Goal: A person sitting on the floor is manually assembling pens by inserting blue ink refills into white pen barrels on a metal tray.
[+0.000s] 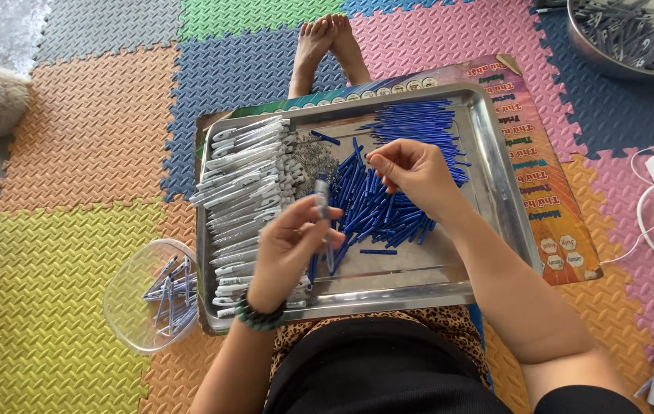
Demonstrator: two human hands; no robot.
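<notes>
While the left hand [290,247] grips a slim grey pen barrel [324,218] upright between thumb and fingers over the near middle of the metal tray [495,184], the right hand [413,175] hovers farther off above the heap of blue refills [388,201], its fingertips pinched together on what seems to be one small blue piece, though the pinch is too tight to tell for certain. Judging by how things lie, the work looks partway through: a long row of white and grey pen barrels [246,180] is stacked along the left side of the tray, a loose pile of small grey springs [313,159] sits just right of them, and many blue refills remain, some neatly bundled at the far right, others scattered in the middle. A clear plastic bowl [139,307] on the left of the tray, on the foam floor mats [74,138], holds only a handful of pens [173,295], while a steel basin [611,54] at the far right holds many more. The held barrel is thin, pale grey and straight, its lower end pointing down toward the tray's near edge.
</notes>
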